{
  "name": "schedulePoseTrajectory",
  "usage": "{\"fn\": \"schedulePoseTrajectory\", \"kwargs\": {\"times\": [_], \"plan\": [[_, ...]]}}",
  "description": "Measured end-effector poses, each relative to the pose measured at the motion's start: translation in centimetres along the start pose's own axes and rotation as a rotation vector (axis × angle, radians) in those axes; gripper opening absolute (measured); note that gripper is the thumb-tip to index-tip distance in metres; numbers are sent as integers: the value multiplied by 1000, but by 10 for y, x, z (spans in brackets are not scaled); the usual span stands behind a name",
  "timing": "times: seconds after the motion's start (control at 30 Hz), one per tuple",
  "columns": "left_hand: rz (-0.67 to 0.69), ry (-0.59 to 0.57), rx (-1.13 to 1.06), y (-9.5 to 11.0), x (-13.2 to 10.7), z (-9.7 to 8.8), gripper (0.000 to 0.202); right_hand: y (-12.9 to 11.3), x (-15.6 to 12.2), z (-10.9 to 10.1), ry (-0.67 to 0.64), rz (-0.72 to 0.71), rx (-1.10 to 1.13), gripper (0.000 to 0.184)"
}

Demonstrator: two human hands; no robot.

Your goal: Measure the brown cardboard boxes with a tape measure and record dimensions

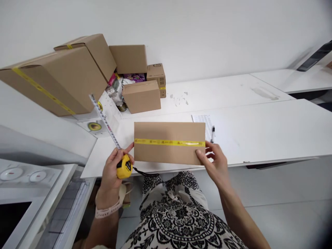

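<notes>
The left hand [111,167] grips the tape measure [125,166], its strip [105,121] pointing far left; one finger touches the left end of the box [169,132]; the right hand [215,162] pinches its right end; the box sits between them, long left to right; paper [209,130] lies just beyond, right.

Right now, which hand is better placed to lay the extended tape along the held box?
Likely the left hand: it holds the tape measure, blade out, beside the left end of the cardboard box; the right hand grips the opposite end.
</notes>
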State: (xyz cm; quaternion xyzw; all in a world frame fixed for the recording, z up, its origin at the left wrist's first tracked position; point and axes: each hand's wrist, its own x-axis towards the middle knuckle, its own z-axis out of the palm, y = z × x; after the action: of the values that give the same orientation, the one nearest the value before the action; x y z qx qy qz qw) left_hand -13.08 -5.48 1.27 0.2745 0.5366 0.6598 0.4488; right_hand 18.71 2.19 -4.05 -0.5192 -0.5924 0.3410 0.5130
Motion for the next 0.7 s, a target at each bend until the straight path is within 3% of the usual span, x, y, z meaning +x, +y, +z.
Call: {"fn": "schedulePoseTrajectory", "kwargs": {"times": [0.17,0.3,0.33,0.4,0.5,0.7], "plan": [[-16,-57,-1,27,17,14,30,-9,37,4,116,64,43,38],[72,-48,-31,28,1,23,26,-8,58,8,165,-6,-37,36],[34,-100,-30,26,-8,27,26,-11,61,7,189,-52,-61,34],[-175,-266,-17,19,-28,38,27,-23,68,5,208,-149,-63,29],[-459,-459,-30,0,-47,62,29,-45,83,7,87,-313,-11,27],[-577,-500,-116,-31,-46,94,31,-67,119,33,-304,-696,-290,37]]}}
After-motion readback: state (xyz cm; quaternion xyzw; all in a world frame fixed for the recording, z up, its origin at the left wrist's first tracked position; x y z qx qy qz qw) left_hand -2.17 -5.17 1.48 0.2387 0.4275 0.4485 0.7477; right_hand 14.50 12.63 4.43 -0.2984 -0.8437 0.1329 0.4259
